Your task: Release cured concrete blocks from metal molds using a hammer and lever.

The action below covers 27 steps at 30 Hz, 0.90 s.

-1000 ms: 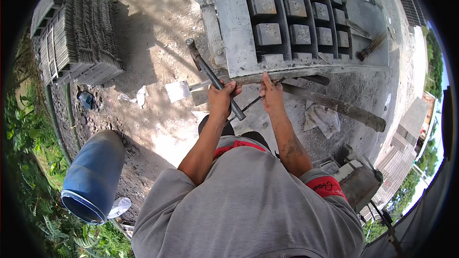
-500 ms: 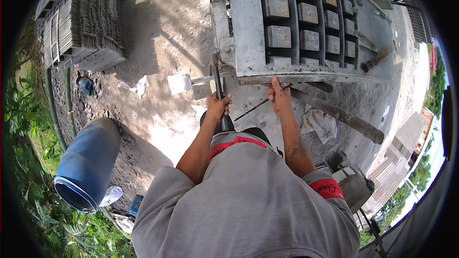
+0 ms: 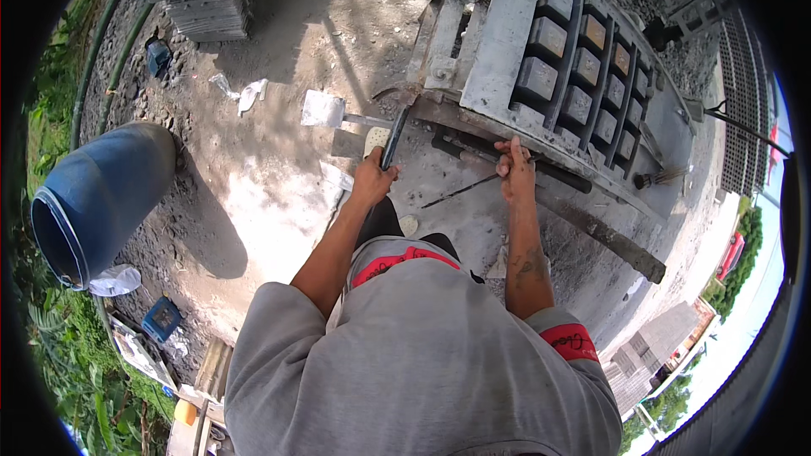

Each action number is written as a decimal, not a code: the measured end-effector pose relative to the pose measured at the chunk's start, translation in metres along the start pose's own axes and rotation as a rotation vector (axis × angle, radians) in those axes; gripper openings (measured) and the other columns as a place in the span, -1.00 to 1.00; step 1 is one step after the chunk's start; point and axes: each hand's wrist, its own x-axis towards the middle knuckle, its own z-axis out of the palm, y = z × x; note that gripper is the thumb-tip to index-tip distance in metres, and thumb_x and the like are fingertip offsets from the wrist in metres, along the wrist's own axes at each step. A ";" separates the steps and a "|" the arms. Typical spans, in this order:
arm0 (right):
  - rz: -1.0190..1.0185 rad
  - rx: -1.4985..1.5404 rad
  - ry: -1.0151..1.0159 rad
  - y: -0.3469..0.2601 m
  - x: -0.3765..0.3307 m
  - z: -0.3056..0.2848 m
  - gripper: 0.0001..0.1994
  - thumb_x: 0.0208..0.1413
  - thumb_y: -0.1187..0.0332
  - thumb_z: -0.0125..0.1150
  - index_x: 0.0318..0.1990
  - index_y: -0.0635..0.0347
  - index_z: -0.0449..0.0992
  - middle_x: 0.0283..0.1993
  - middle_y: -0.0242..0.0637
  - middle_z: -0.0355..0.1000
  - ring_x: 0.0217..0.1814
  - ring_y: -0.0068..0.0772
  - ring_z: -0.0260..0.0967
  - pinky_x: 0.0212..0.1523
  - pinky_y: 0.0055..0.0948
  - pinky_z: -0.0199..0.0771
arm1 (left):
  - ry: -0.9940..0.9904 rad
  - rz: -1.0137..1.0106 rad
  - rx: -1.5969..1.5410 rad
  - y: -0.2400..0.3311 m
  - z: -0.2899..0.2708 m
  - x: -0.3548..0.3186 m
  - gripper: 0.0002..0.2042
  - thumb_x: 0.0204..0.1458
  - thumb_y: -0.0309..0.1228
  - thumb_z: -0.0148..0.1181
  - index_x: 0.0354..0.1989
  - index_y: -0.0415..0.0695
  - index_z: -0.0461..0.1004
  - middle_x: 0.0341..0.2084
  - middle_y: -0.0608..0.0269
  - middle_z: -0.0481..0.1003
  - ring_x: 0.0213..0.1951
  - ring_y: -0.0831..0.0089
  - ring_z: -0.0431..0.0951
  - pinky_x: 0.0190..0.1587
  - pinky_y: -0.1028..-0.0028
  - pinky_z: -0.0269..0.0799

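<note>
My left hand (image 3: 373,179) is wrapped round a dark lever bar (image 3: 394,135) that slants up to the near left corner of a block-making machine (image 3: 481,38). At the machine's near edge my right hand (image 3: 518,171) is closed, its fingers curled and one tip against the metal rim; what lies inside its grip is hidden. Square metal blocks (image 3: 536,78) stand in rows between dark bars on the machine's top. Just left of the right hand a thin dark rod (image 3: 460,190) slants over the ground. A short dark pipe (image 3: 564,176) juts out below the rim.
A thick rusty beam (image 3: 608,236) sticks out at the right. On the left a blue barrel (image 3: 114,194) lies on its side, with a stack of thin boards (image 3: 207,0) beyond it. A square white-topped plate (image 3: 323,108) and a brush (image 3: 663,177) are also about.
The view has turned, so the machine sits further right and tilted. Both hands keep their places, the left on the lever bar, the right at the machine's rim.
</note>
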 end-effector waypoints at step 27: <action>-0.015 0.030 -0.117 0.004 -0.031 -0.025 -0.70 0.10 0.14 0.06 -0.38 0.26 0.39 -0.41 -0.25 0.43 -0.74 -0.73 0.08 -0.76 -0.69 0.07 | 0.135 0.340 0.095 0.043 0.103 -0.097 -0.43 -0.26 -0.57 -0.01 0.06 -0.45 0.13 -0.19 -0.36 0.32 -0.09 -0.15 0.33 -0.02 0.23 0.22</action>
